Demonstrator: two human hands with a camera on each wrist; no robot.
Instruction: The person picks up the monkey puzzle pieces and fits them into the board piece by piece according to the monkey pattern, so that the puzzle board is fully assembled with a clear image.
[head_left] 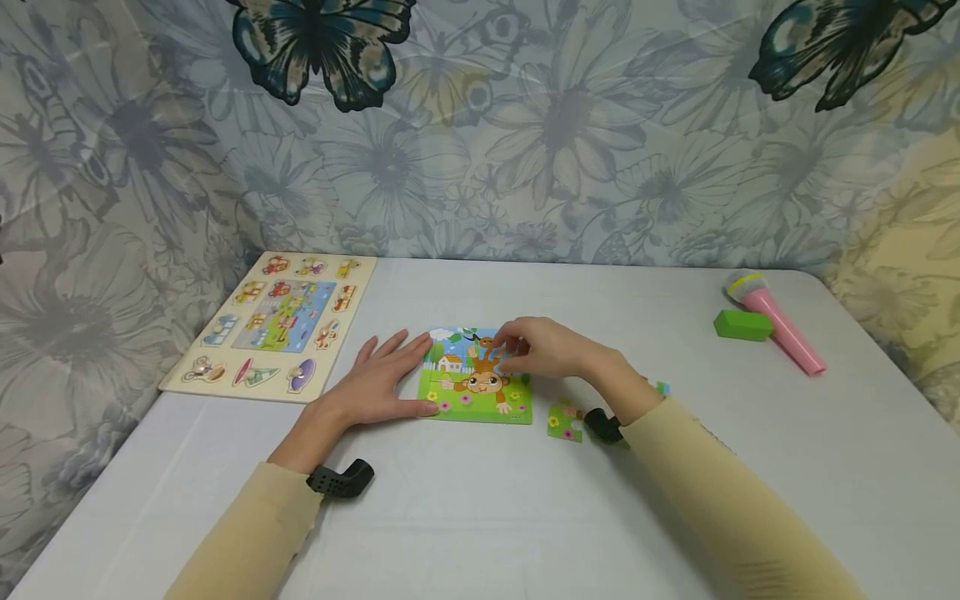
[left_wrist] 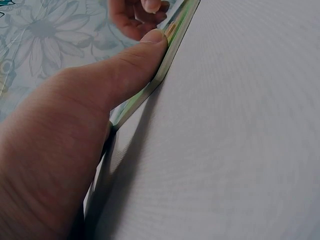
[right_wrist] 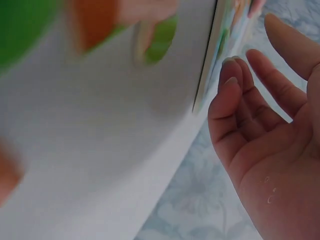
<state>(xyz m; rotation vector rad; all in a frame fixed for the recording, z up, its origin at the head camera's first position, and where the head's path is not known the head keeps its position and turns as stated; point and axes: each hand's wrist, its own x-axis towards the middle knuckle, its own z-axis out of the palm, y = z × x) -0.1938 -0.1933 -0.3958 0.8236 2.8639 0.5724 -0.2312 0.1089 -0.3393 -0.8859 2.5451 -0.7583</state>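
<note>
A jigsaw puzzle (head_left: 453,387) with a cartoon animal, a house and flowers lies flat in a board on the table. My left hand (head_left: 375,385) rests at its left side, fingers spread; in the left wrist view the thumb (left_wrist: 132,65) lies over the board's edge. Over the puzzle's upper right is my right hand (head_left: 553,348). Its fingers are loosely bent, and the right wrist view shows the thumb (right_wrist: 295,45) apart from them, with nothing visible between. Right of the board lies a loose puzzle piece (head_left: 564,422); others are partly hidden by the right wrist.
At the back left stands a large cream board (head_left: 262,388) with small pictures around a central scene. A green block (head_left: 742,325) and a pink toy microphone (head_left: 783,332) lie at the right. Patterned cloth (head_left: 562,192) hangs behind the white table (head_left: 450,517).
</note>
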